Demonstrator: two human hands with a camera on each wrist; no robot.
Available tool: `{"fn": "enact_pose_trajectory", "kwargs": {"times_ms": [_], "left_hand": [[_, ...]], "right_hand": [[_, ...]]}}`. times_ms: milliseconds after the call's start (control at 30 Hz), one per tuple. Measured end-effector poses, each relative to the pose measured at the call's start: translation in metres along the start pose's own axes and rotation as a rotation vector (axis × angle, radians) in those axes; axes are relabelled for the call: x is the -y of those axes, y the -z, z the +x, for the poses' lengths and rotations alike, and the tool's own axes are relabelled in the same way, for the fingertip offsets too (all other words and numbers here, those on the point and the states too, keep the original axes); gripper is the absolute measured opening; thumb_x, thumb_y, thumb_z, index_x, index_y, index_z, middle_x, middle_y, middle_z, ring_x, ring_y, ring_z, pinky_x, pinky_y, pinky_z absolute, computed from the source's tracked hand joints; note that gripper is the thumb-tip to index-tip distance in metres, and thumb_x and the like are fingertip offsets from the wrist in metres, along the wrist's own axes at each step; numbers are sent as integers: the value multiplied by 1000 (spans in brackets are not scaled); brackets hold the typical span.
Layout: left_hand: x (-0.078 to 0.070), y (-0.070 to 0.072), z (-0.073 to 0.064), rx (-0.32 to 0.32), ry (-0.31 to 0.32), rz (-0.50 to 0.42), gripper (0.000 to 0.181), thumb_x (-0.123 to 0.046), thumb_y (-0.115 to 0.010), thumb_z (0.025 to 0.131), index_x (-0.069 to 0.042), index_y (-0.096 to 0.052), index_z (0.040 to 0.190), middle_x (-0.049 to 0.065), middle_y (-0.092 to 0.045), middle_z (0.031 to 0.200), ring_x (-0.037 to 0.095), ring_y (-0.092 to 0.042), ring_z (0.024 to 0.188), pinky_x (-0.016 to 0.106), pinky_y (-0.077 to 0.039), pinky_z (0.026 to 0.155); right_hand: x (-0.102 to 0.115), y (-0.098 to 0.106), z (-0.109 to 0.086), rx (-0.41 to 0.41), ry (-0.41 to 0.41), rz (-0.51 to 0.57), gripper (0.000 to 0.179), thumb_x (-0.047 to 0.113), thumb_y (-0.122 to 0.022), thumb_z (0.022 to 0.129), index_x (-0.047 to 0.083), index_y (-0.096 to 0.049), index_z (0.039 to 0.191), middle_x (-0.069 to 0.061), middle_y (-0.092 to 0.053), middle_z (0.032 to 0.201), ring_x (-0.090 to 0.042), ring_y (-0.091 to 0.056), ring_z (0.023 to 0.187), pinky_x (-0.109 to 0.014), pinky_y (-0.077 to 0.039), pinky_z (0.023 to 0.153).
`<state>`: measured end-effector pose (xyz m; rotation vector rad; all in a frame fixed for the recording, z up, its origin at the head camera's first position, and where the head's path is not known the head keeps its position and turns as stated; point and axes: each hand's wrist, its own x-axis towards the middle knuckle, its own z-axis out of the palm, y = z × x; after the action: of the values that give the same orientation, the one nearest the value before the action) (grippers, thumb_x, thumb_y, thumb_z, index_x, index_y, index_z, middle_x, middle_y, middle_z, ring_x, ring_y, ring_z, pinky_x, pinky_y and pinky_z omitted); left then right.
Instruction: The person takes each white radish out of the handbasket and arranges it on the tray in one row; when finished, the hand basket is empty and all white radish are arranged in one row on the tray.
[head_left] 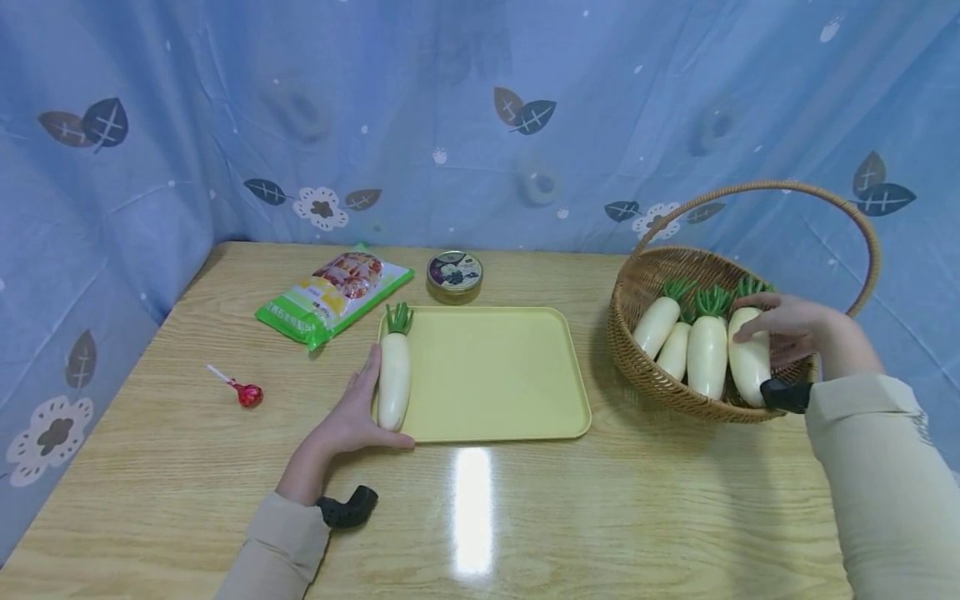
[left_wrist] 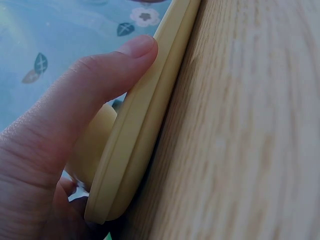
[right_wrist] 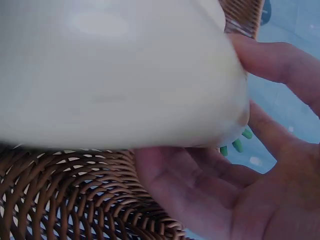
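A yellow tray [head_left: 491, 375] lies on the table with one white radish [head_left: 394, 382] along its left side, green stems pointing away. My left hand [head_left: 356, 417] rests against the tray's near left corner, fingers straight along the left edge. Its thumb [left_wrist: 137, 47] lies on the rim of the near edge. Over the wicker basket [head_left: 667, 398] at the right, my right hand [head_left: 795, 325] grips the rightmost white radish [head_left: 748, 358]. In the right wrist view, thumb and fingers curve around that radish [right_wrist: 125, 75]. Several other radishes [head_left: 707, 358] lie beside it in the basket.
Behind the tray stand a green-edged food packet [head_left: 337, 292] and a round tin [head_left: 454, 275]. A red lollipop [head_left: 247, 394] lies at the left. The basket's tall handle [head_left: 787, 185] arches over it, and a blue patterned curtain [head_left: 450, 125] hangs behind the table.
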<state>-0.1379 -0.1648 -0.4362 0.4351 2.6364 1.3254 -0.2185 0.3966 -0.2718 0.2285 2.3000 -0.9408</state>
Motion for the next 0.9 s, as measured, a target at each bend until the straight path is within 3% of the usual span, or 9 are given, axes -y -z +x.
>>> {"fn": "enact_pose_trajectory", "kwargs": {"times_ms": [100,133,200,300,533,600,700,800,900], "left_hand": [[0,0,-1,-1,2,2,143,-42,-88,51,-7,14,144,15,9,151,28,4,138,47,5,110],[0,1,-1,-2,3,0,143,-41,-88,51,-7,14,144,15,9,151,28,4,138,47,5,110],[1,1,-1,-4,-2,1,143,-42,-88,51,-7,14,144,15,9,151,28,4,138,48,5,110],[2,0,0,-6,-8,5,143,-43,-88,51,-7,14,144,14,9,151,28,4,138,47,5,110],[3,-1,0,-5,-10,5,142,-43,-87,51,-8,14,145,14,8,151,27,4,138,47,5,110],[2,-1,0,-4,-10,7,142,-43,-87,52,-7,14,145,14,8,151,27,4,138,47,5,110],[2,-2,0,-4,-11,8,142,-43,-87,52,-7,14,145,14,8,151,28,3,138,48,4,110],[2,-1,0,-6,-9,11,142,-43,-87,51,-6,13,145,14,9,151,27,4,138,47,4,110],[3,-1,0,-8,-11,13,142,-42,-87,52,-6,13,145,13,9,151,27,4,138,47,3,110]], "right_hand": [[2,-2,-2,-43,37,18,86,23,-63,86,5,-5,147,-30,-43,112,-25,-62,79,-47,-53,72],[2,-3,-3,-54,48,18,90,23,-62,86,-1,3,144,-34,-38,117,-25,-62,80,-47,-53,72],[3,-4,-4,-80,68,22,90,24,-61,87,-1,4,144,-39,-32,123,-26,-63,82,-47,-53,71],[2,-5,-5,-90,99,35,89,25,-59,88,-1,5,144,-41,-22,130,-26,-62,87,-47,-53,73],[3,-10,-6,-121,133,44,86,30,-57,90,0,3,145,-41,-23,130,-32,-59,94,-47,-52,75],[4,-11,-7,-119,140,30,85,32,-54,92,0,4,145,-42,-19,132,-43,-54,101,-47,-52,75],[8,-13,-9,-116,139,35,84,34,-52,93,1,5,145,-43,-9,136,-55,-35,116,-46,-52,77],[13,-16,-10,-117,147,53,84,35,-51,93,2,7,145,-42,0,138,-59,-21,121,-47,-51,80],[18,-19,-11,-134,163,83,84,34,-51,93,2,6,145,-41,2,139,-60,-18,121,-48,-50,81]]}}
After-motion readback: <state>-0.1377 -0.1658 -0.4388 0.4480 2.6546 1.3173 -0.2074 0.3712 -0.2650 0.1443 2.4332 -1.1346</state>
